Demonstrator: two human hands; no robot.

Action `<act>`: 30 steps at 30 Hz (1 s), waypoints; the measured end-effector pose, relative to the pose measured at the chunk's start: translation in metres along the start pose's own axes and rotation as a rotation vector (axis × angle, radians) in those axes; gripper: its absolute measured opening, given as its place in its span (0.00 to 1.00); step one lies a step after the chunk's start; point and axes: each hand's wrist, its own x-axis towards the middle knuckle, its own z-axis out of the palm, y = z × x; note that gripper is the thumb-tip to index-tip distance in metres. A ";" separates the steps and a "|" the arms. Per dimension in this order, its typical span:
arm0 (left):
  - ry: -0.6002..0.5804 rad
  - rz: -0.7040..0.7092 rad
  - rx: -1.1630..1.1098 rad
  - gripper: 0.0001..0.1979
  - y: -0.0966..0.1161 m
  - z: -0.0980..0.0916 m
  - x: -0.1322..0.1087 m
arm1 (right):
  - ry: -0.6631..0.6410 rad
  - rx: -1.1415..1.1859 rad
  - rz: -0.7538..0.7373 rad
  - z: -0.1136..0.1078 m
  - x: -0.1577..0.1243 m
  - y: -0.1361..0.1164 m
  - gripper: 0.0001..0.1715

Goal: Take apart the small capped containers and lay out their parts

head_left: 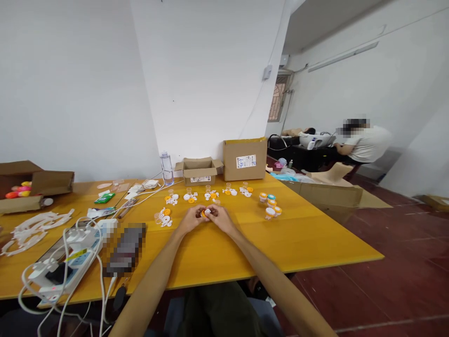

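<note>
My left hand (191, 219) and my right hand (220, 218) meet over the middle of the table, fingers closed around small plastic parts. An orange ring (203, 214) shows between the left fingers. At the right fingertips is a white piece with holes (208, 211); whether the two are joined I cannot tell. Around my hands lie small groups of white and orange parts (191, 198), each with a clear cup (156, 218) close by. To the right stand several small capped containers (270, 212) with orange, white and blue tops.
Behind the parts are an open carton (199, 174), a taped carton (244, 160) and a clear bottle (166, 168). A power strip (79, 262) with tangled cables and a phone (126, 249) lie at left. Another person (366, 142) sits at the far right.
</note>
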 end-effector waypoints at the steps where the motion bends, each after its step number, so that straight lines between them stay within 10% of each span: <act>1: 0.003 0.001 -0.005 0.19 0.000 0.000 0.000 | 0.003 0.005 0.003 0.000 0.000 0.000 0.11; 19: 0.021 -0.025 -0.048 0.14 0.013 0.000 0.001 | 0.061 0.163 0.106 0.001 0.004 0.004 0.10; 30: 0.209 -0.006 0.335 0.08 0.004 -0.013 0.001 | 0.117 0.249 0.112 0.000 0.001 0.004 0.22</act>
